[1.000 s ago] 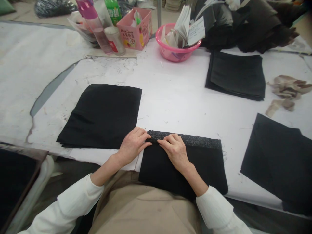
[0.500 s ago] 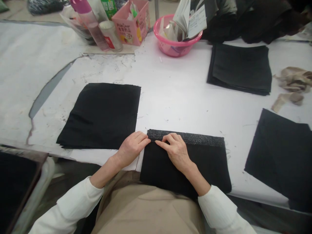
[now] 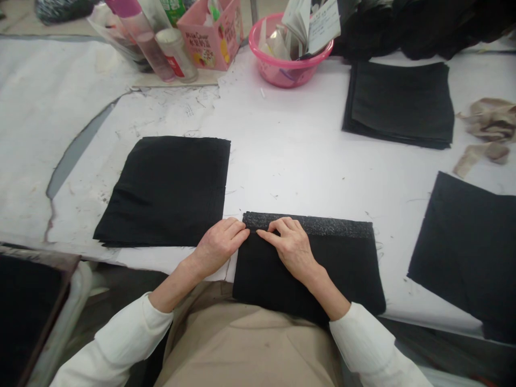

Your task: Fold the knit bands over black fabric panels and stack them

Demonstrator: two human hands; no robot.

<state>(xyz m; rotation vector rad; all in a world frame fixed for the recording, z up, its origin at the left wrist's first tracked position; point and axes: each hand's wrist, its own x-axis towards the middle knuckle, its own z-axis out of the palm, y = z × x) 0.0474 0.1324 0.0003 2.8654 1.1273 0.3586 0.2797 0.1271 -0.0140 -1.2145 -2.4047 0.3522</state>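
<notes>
One black cloth point(image 3: 298, 269) beneath both hands' fingertips point(image 3: 246, 230)

A white-covered table point(image 3: 282, 150) spreads across the room, with pale floor point(image 3: 153, 6) visible beyond it.

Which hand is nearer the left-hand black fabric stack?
Left. The left hand is beside the fabric stack; the right hand is farther right, on the speckle-edged black fabric.

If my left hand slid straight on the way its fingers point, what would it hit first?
Your left hand would probably meet your right hand first; its fingertips sit just ahead, near the speckled strip of the black cloth. Their heights are hard to judge.
</notes>
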